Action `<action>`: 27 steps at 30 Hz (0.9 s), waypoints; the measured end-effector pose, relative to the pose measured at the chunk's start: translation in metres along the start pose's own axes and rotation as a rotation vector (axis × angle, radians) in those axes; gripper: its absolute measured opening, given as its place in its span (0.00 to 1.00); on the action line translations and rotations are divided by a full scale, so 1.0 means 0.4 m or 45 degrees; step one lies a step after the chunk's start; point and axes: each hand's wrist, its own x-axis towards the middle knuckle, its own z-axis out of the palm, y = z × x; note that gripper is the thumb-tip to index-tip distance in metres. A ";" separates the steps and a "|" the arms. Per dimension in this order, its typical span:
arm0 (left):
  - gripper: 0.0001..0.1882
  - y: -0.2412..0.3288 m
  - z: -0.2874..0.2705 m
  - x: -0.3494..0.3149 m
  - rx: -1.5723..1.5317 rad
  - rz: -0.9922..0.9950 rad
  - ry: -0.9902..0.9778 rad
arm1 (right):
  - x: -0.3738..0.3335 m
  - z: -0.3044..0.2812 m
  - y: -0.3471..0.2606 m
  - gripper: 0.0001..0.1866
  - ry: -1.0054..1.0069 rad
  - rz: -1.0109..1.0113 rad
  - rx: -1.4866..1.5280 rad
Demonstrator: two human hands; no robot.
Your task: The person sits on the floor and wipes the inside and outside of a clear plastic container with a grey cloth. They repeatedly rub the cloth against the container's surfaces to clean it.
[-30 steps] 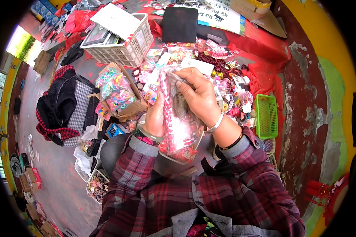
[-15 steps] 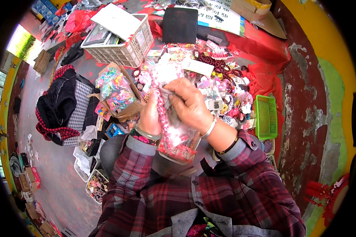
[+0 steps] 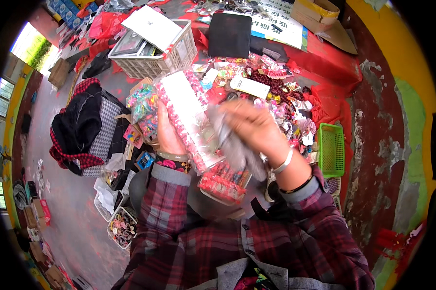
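Note:
My left hand grips the left edge of a flat pink-patterned box with a pale, shiny middle, held tilted in front of me. In my right hand a grey cloth is bunched up and hangs down over the right side of the box. That hand is smeared by motion. Below the box stands a small clear-sided container of red and pink packets, partly covered by the box and the cloth.
Beyond my hands lies a heap of hair accessories and dark red beads. A white plastic basket stands at the far left, a green basket at right. Bagged colourful pieces and a black jacket lie left.
The pink box has turned from edge-on to show its broad face. My right hand has swung right and nearer with the grey cloth, uncovering more of the box.

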 end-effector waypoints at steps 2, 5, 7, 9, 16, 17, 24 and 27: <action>0.33 -0.003 0.004 0.001 -0.011 -0.011 -0.092 | 0.024 -0.045 -0.041 0.14 0.211 0.068 0.062; 0.32 -0.021 0.008 0.003 -0.072 -0.064 -0.024 | 0.039 -0.112 -0.057 0.16 0.271 0.040 -0.122; 0.32 -0.030 0.026 -0.003 -0.082 -0.100 -0.002 | 0.032 -0.137 -0.055 0.15 0.221 0.196 -0.089; 0.32 -0.030 0.032 -0.004 -0.106 -0.141 -0.025 | 0.031 -0.136 -0.056 0.15 0.195 0.251 0.044; 0.33 -0.037 -0.005 -0.001 -0.166 -0.209 -0.226 | 0.034 -0.141 -0.038 0.12 0.213 -0.180 -0.648; 0.33 -0.037 -0.008 -0.003 -0.171 -0.211 -0.210 | 0.029 -0.135 -0.057 0.12 0.248 -0.259 -0.957; 0.32 -0.043 -0.025 0.003 -0.205 -0.226 -0.210 | 0.028 -0.145 -0.067 0.13 0.221 -0.318 -1.352; 0.31 -0.042 -0.007 -0.004 -0.256 -0.272 -0.226 | 0.035 -0.163 -0.047 0.14 0.335 -0.284 -1.079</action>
